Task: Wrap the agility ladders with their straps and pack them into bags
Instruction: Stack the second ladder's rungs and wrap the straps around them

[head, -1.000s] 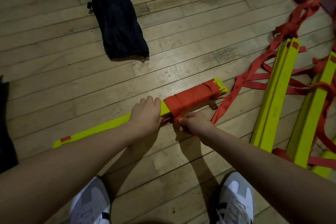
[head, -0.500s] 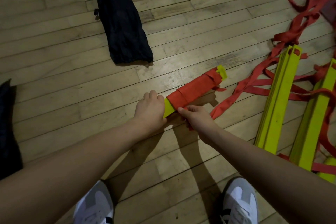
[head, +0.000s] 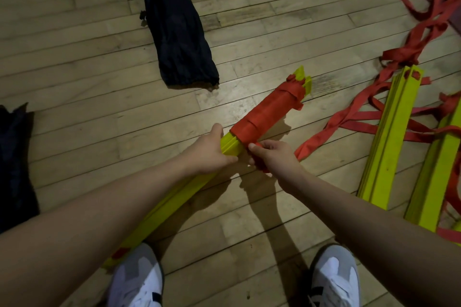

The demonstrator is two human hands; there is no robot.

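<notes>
Gripping the yellow bundle of ladder rungs [head: 228, 143] with fingers curled round it, the left hand [head: 208, 151] holds it slanted, its far end raised off the wooden floor [head: 262, 20]. The right hand [head: 273, 153] pinches the red strap [head: 311, 141] just below the red wrapping [head: 268, 114] – thumb and fingers closed on the webbing. A black bag [head: 178, 30] lies flat beyond. Two more yellow rung stacks [head: 389, 137] sit to the right among loose red straps [head: 421, 30].
</notes>
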